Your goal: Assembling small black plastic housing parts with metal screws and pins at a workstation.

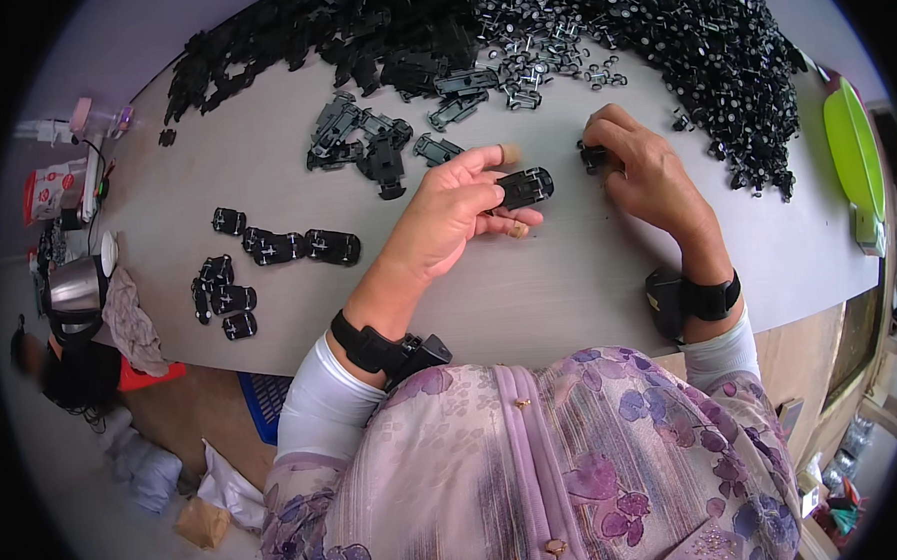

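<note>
- Over the grey worktop [569, 285], your left hand [456, 215] pinches a small black toy car base [525, 187] between thumb and fingers, lifted just off the top.
- Your right hand [644, 166] is closed on a tiny black wheel part [593, 157], right beside the car base.
- The wheel part is so small that it could slip out and roll away, I think, if your fingers loosen.
- The big heap of wheel parts [678, 40] sits close behind your right hand. A bump from your wrist could knock some over the edge.
- The finished bases [287, 247] lie well off to your left. A wide swing of your elbow could push them around.
</note>
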`<state>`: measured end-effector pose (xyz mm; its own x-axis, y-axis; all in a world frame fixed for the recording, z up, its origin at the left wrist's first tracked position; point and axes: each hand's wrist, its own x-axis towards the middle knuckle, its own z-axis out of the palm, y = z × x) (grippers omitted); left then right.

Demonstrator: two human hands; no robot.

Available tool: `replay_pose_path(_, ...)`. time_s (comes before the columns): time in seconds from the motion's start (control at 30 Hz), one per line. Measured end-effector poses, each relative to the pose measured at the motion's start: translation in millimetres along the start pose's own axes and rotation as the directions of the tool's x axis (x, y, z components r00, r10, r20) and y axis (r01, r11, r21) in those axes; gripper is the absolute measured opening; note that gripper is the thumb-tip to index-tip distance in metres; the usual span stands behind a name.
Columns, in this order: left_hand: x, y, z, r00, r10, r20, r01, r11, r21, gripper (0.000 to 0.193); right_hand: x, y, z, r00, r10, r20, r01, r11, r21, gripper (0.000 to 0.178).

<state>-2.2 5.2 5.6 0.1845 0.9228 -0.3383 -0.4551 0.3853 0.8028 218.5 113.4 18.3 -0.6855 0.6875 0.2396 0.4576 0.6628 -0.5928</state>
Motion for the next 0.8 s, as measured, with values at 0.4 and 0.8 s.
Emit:
replay_pose_path(0.4,5,-7,-8,0.982,-0.021,0.186,0.082,0.941,-0.327,0.026,-8,-47,36,0.953,-0.267,-0.140,0.295,0.925,0.241,0.023)
replay_pose_path(0.8,4,-11,-4,0.987,0.045,0.153,0.010,0.940,-0.342,0.023,-6,-48,32,0.960,-0.210,-0.182,0.249,0.941,0.227,0.020)
